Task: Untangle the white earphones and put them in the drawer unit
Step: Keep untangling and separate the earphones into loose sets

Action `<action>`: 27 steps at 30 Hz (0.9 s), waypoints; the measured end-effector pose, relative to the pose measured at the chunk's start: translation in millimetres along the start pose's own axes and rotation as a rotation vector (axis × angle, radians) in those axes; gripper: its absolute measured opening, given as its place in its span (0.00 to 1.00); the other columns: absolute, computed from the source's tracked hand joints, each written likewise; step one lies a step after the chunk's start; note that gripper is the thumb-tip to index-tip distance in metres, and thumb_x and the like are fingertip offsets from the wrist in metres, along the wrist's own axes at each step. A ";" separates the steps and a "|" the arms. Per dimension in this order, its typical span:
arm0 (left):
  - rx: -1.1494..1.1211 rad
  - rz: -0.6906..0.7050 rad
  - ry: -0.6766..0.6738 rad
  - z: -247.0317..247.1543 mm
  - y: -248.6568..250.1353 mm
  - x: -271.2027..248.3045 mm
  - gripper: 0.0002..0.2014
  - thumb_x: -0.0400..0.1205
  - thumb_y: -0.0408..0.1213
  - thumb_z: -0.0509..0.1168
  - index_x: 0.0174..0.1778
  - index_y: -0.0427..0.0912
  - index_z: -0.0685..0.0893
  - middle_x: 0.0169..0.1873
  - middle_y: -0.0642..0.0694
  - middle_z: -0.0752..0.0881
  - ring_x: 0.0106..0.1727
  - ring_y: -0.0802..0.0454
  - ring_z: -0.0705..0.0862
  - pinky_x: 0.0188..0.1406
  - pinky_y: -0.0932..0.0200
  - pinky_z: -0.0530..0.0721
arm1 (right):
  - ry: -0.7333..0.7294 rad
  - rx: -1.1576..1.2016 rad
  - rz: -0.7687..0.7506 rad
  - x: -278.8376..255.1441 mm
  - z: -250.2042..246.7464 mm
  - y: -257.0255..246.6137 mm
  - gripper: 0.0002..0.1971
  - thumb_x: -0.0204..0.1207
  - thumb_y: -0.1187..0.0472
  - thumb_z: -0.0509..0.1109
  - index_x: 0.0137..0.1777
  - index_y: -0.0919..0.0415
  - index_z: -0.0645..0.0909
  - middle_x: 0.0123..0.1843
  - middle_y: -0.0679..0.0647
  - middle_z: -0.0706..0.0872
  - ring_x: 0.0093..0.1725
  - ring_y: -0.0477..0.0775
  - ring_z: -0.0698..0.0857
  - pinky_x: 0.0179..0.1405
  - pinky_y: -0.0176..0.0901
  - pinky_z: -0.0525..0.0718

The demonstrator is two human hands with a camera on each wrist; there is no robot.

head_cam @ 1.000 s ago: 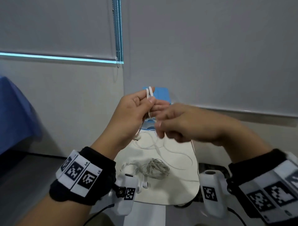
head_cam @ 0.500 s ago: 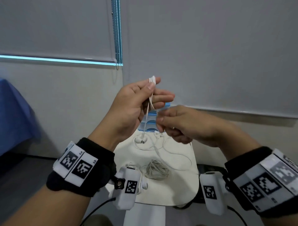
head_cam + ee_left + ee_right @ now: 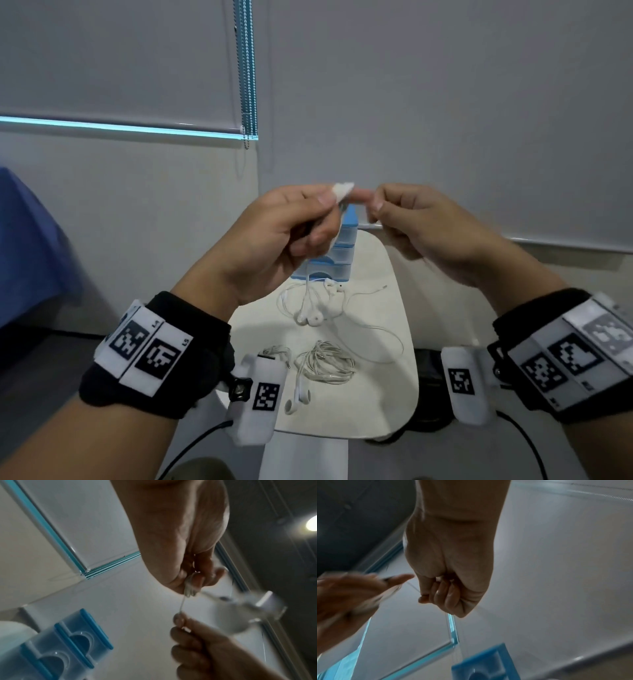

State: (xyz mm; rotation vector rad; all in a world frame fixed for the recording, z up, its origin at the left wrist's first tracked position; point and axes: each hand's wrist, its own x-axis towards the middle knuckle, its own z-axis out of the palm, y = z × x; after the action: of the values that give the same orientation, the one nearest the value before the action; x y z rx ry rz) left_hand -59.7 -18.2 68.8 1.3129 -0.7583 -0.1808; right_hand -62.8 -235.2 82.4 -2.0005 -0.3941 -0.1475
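Both hands are raised above a small white table [image 3: 383, 404]. My left hand [image 3: 337, 198] pinches a folded bunch of the white earphones' cord [image 3: 343, 189] between thumb and fingers. From it the cord hangs down to two earbuds [image 3: 310, 318] just above the tabletop. My right hand [image 3: 373, 206], close beside the left, pinches a thin strand of the same cord [image 3: 182, 605] that runs taut between the two hands. The blue drawer unit [image 3: 339, 260] stands at the table's far end, partly hidden behind my left hand, with its drawers closed.
A second tangled white earphone set [image 3: 325, 365] lies on the near part of the table, its earbuds [image 3: 297, 399] by the front edge. A loose cord loop [image 3: 380, 342] trails to the right. A wall and window blinds stand behind; blue fabric [image 3: 30, 246] is at the left.
Both hands have risen. My right hand came up from below the left to the same height, drawing out a strand. The earbuds now hang lower beneath the left hand.
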 end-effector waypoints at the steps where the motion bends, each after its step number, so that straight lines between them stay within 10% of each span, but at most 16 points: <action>1: -0.045 0.034 0.041 1.4 1.2 1.3 0.17 0.92 0.31 0.53 0.70 0.28 0.81 0.27 0.46 0.79 0.23 0.57 0.71 0.30 0.67 0.73 | -0.037 0.002 0.023 -1.9 5.7 5.1 0.15 0.91 0.57 0.62 0.41 0.57 0.78 0.24 0.43 0.67 0.25 0.46 0.60 0.24 0.40 0.57; 6: -0.011 0.099 0.254 5.5 -5.9 9.7 0.11 0.94 0.28 0.54 0.66 0.42 0.79 0.52 0.39 0.94 0.58 0.50 0.93 0.55 0.62 0.90 | -0.312 -0.251 -0.002 -14.3 27.8 2.3 0.15 0.91 0.56 0.62 0.45 0.61 0.82 0.26 0.41 0.71 0.27 0.45 0.68 0.28 0.39 0.68; 11: 0.500 0.023 0.227 -0.1 -17.8 7.0 0.14 0.93 0.31 0.56 0.46 0.31 0.83 0.34 0.48 0.90 0.33 0.54 0.86 0.39 0.62 0.83 | -0.260 -0.408 -0.127 -14.4 13.9 -32.3 0.14 0.89 0.57 0.66 0.44 0.59 0.88 0.30 0.33 0.82 0.32 0.36 0.79 0.37 0.28 0.73; 15: 0.418 -0.021 0.117 3.5 -18.5 0.3 0.28 0.94 0.40 0.53 0.27 0.49 0.83 0.22 0.42 0.73 0.25 0.52 0.66 0.28 0.58 0.66 | -0.007 -0.292 -0.235 -8.2 5.4 -30.4 0.14 0.86 0.55 0.72 0.40 0.61 0.87 0.27 0.48 0.78 0.28 0.46 0.72 0.33 0.42 0.72; 20: 0.119 0.018 0.027 0.0 -19.7 -1.5 0.19 0.92 0.38 0.56 0.61 0.32 0.90 0.22 0.48 0.67 0.24 0.54 0.58 0.25 0.62 0.60 | 0.160 -0.130 -0.240 -2.5 19.5 -1.8 0.12 0.85 0.49 0.69 0.45 0.57 0.83 0.41 0.74 0.84 0.36 0.65 0.78 0.45 0.70 0.83; 24: 0.012 0.109 0.083 -0.9 -20.6 0.7 0.18 0.93 0.36 0.54 0.68 0.32 0.86 0.29 0.46 0.80 0.22 0.56 0.66 0.29 0.64 0.67 | 0.126 0.007 -0.197 -6.4 32.5 -0.8 0.12 0.92 0.61 0.60 0.55 0.56 0.85 0.28 0.43 0.75 0.27 0.40 0.70 0.31 0.34 0.71; 27: -0.014 0.172 0.122 2.3 -21.9 2.2 0.17 0.93 0.34 0.52 0.71 0.34 0.83 0.44 0.46 0.91 0.24 0.57 0.73 0.35 0.65 0.75 | 0.043 0.366 -0.057 -7.5 43.8 -11.3 0.11 0.90 0.60 0.60 0.47 0.57 0.80 0.29 0.45 0.68 0.28 0.44 0.61 0.25 0.33 0.59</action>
State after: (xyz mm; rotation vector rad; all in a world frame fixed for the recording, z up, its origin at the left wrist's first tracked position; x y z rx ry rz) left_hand -53.1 -27.3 49.8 1.2274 -0.7601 0.0319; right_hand -76.7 -193.1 70.3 -1.6244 -0.4181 -0.1423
